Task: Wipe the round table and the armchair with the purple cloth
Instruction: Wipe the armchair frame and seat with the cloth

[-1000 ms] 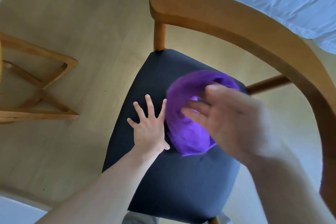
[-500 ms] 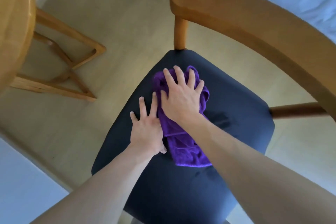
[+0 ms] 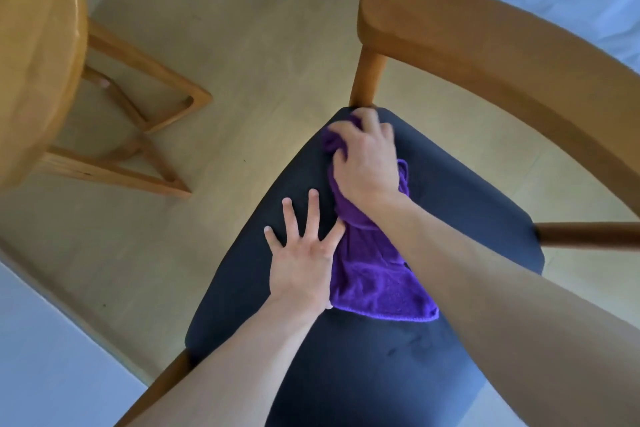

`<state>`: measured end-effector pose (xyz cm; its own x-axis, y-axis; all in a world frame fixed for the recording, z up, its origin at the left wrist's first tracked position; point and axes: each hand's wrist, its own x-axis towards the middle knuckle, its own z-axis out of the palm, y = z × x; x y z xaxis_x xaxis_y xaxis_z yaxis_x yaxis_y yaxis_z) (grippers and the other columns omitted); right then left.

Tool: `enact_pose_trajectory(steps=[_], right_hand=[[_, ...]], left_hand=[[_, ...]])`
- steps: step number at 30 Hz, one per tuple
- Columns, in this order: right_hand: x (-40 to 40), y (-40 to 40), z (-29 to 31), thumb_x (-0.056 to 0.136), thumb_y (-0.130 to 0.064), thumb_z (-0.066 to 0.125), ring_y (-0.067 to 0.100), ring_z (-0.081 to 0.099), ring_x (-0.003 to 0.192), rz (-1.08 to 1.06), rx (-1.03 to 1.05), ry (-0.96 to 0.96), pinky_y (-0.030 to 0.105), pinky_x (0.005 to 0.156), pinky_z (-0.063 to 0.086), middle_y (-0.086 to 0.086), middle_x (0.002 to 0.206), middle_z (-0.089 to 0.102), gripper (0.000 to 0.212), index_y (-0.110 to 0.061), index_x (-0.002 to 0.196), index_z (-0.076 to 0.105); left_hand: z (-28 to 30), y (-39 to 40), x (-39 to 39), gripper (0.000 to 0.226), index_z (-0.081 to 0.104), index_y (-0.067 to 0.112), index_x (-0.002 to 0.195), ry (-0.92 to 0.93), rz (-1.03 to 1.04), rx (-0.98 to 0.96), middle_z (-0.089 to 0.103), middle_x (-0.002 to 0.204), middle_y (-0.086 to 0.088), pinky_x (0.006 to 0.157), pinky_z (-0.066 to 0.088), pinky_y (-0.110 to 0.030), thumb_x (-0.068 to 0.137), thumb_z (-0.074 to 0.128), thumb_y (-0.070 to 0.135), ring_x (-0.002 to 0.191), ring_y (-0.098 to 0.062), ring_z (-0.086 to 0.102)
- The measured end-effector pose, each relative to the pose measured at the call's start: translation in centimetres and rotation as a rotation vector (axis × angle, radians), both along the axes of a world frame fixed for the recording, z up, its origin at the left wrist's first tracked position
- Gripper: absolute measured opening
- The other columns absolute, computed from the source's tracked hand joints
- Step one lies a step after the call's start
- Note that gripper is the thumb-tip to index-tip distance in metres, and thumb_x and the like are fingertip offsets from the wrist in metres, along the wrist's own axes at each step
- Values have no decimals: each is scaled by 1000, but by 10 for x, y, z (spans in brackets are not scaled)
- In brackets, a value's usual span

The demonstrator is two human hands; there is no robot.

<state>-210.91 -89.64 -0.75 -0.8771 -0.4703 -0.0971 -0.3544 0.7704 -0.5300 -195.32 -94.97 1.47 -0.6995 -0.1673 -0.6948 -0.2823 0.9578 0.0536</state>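
Armchair (image 3: pixel 433 374): dark seat cushion filling the centre and lower right of the frame; a curved wooden armrest (image 3: pixel 485 55) is arching across the upper right.

Purple cloth (image 3: pixel 377 281): is being held on the seat, bunched at its upper end near the armrest post, its lower end lying flat.

Right hand (image 3: pixel 367 163): fingers are being curled into the bunched cloth, gripping it against the cushion.

Left hand (image 3: pixel 304 260): is being rested flat on the seat, fingers spread, beside the cloth and touching its edge.

Round table (image 3: pixel 38 55): wooden, at the upper left.

Floor (image 3: pixel 242 28): pale.
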Motion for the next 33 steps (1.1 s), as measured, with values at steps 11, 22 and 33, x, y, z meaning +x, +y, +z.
enact_pose_trajectory(steps=[11,22,33], right_hand=[[-61,58,-4,93,-24,52,18,50,100,-662,42,-205,27,92,40,7,127,49,35,-21,125,67],[-41,10,18,93,-19,54,30,54,117,-69,153,-84,38,97,49,6,131,49,39,-29,129,67],[3,-23,23,98,-26,56,27,56,103,589,188,-172,40,85,53,6,128,46,38,-30,135,63]], left_hand=[[-3,3,2,146,-16,41,152,72,14,-30,-34,160,-12,112,24,-74,59,95,27,148,-53,-17],[-5,-1,3,131,2,41,151,68,34,13,-35,160,-9,112,20,-74,59,94,24,148,-51,-20],[-2,1,0,103,24,35,143,46,42,54,-20,161,-10,110,14,-80,66,90,18,146,-53,-24]])
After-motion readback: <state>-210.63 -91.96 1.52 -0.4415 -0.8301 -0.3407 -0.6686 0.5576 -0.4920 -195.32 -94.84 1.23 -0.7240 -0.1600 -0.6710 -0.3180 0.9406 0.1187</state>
